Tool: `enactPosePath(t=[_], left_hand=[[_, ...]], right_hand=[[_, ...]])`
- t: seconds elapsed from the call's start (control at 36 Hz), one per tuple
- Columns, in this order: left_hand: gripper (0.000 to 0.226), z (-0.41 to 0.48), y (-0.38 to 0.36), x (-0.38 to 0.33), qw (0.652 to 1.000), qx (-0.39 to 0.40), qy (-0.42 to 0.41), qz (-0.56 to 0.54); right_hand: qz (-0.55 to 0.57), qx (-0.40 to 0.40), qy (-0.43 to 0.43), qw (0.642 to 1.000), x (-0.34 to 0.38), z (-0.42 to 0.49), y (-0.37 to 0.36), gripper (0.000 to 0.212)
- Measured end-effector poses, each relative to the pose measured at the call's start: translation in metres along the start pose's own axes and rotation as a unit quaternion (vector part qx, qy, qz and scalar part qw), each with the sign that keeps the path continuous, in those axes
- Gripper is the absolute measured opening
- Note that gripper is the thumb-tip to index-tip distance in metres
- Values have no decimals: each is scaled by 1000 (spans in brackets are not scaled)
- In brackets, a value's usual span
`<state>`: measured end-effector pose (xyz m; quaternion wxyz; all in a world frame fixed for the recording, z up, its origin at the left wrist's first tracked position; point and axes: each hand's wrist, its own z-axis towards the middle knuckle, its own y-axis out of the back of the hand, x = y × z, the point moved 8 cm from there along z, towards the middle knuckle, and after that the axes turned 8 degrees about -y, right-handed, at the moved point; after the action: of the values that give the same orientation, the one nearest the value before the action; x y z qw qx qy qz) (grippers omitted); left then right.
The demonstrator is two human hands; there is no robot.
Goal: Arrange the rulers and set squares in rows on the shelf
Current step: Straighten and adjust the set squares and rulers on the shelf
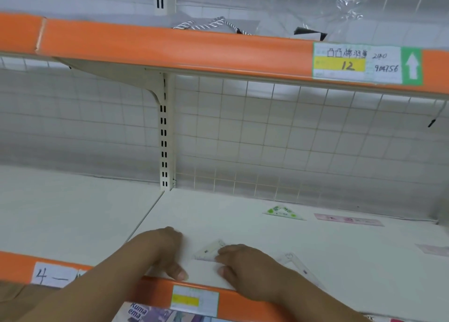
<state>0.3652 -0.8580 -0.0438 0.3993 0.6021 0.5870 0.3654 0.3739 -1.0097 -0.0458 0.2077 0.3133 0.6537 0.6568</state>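
A small clear set square lies flat near the front of the white shelf. My right hand rests on the shelf with its fingertips touching that set square's right corner. My left hand lies palm down just left of it, fingers curled, holding nothing. A second clear set square lies right of my right wrist, partly hidden by it. Farther back lie a green-printed set square and a pink ruler, side by side. Another pink piece shows at the right edge.
An orange price rail with labels runs along the shelf's front edge. A wire grid back panel and a slotted upright close the rear. The upper shelf overhangs. Printed packages sit on the level below.
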Motion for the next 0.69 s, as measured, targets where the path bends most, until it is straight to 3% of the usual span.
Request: enactPosePath(t=[0.69], left_hand=[[83,3,5,-5,1000,9,2,23]], right_hand=[[38,-14,-102,994,-77,55,5,34]])
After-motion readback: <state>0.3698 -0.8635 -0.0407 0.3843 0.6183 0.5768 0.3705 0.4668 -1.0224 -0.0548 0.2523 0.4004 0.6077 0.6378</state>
